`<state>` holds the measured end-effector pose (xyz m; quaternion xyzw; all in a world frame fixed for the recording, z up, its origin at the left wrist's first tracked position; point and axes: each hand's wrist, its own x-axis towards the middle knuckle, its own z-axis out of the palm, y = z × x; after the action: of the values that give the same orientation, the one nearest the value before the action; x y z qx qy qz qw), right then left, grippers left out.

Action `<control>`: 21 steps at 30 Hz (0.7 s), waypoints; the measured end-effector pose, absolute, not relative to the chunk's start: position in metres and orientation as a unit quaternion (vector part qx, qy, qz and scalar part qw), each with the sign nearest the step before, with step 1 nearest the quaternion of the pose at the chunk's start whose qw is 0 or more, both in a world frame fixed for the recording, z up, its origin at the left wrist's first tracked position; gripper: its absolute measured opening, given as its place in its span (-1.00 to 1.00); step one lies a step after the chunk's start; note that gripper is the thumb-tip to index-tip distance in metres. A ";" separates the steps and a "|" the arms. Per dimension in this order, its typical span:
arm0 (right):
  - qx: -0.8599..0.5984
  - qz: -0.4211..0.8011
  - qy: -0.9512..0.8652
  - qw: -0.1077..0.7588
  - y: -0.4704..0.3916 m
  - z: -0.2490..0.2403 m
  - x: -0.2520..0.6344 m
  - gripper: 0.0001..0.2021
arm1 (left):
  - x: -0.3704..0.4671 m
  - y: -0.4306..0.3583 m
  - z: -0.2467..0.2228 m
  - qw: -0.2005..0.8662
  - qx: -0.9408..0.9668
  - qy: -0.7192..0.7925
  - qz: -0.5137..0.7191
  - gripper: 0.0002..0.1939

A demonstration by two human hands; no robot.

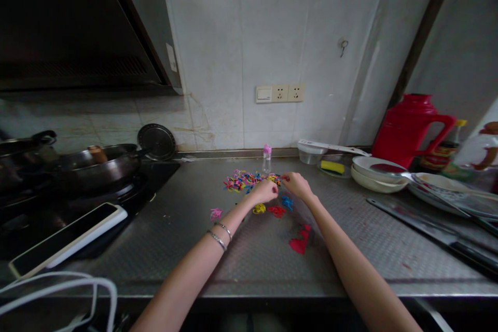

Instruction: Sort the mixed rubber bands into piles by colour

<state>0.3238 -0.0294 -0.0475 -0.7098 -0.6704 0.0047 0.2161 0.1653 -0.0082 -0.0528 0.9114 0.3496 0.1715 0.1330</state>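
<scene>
My left hand [266, 191] and right hand [295, 185] curl close together by the right end of the mixed coloured bands [241, 180]; I cannot tell what they pinch. Pink [216, 213], yellow [259, 208], red [276, 211] and blue clumps [287, 202] lie nearer me, spaced apart, probably to keep colours separate. The counter [233, 264] leaves room leftward before the stove [157, 179]; a knife [424, 229] bounds my right.

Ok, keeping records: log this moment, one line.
left hand: near mixed pile | right hand: by pile's edge | nearby: yellow clump, red clump, blue clump
</scene>
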 end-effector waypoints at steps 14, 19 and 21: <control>-0.705 0.017 -0.683 0.192 -0.027 -0.051 0.325 -0.71 | 0.133 0.023 -0.047 0.195 0.865 0.388 0.253 -0.64; -0.703 0.016 -0.685 0.192 -0.025 -0.058 0.325 -0.73 | 0.078 0.051 -0.053 0.258 0.797 0.450 0.309 -0.64; -0.699 0.014 -0.689 0.191 -0.023 -0.062 0.324 -0.74 | 0.058 0.057 -0.057 0.267 0.761 0.488 0.335 -0.65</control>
<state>0.3244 -0.0229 -0.0621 -0.6995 -0.6886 0.0136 0.1906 0.0578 0.0568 -0.0565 0.7611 0.4876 0.3345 0.2668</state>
